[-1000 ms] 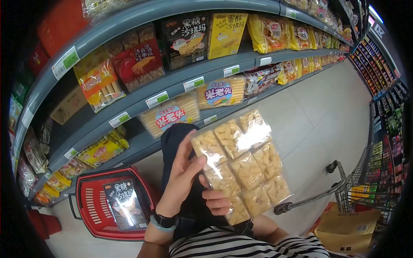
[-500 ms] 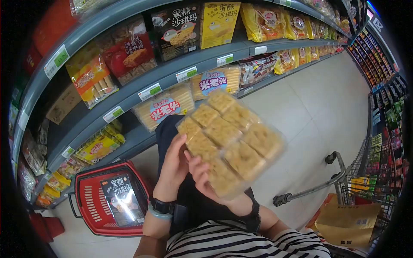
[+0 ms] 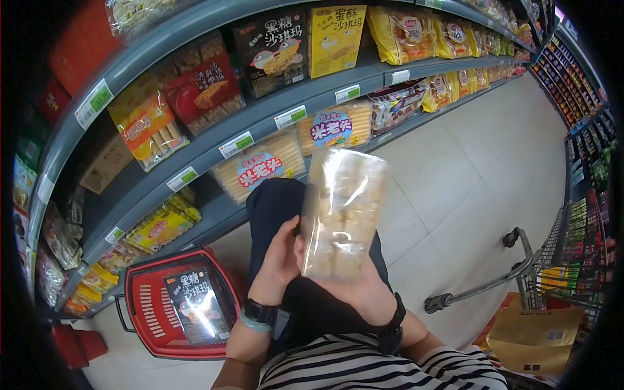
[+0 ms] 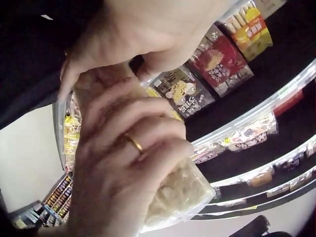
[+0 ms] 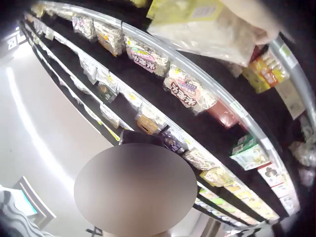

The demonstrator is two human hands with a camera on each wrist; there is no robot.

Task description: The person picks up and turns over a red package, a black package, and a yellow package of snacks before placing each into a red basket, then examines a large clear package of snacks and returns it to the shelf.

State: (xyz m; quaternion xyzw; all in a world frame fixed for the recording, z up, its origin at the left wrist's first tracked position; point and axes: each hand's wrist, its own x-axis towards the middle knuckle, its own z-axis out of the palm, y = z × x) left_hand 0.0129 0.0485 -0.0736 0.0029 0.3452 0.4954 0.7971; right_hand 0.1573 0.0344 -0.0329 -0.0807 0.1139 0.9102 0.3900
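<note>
While a black sachima box (image 3: 197,309) is stowed in the red basket (image 3: 144,276), a clear-wrapped sachima pack (image 3: 344,214) is gripped by left hand (image 3: 276,257) and right hand (image 3: 351,284), inspection seemingly unfinished.

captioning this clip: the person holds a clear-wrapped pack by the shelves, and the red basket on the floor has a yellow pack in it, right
Not quite: the head view shows the red basket holding a black pack, not a yellow one. The person does hold a clear-wrapped pack by the shelves.
</note>
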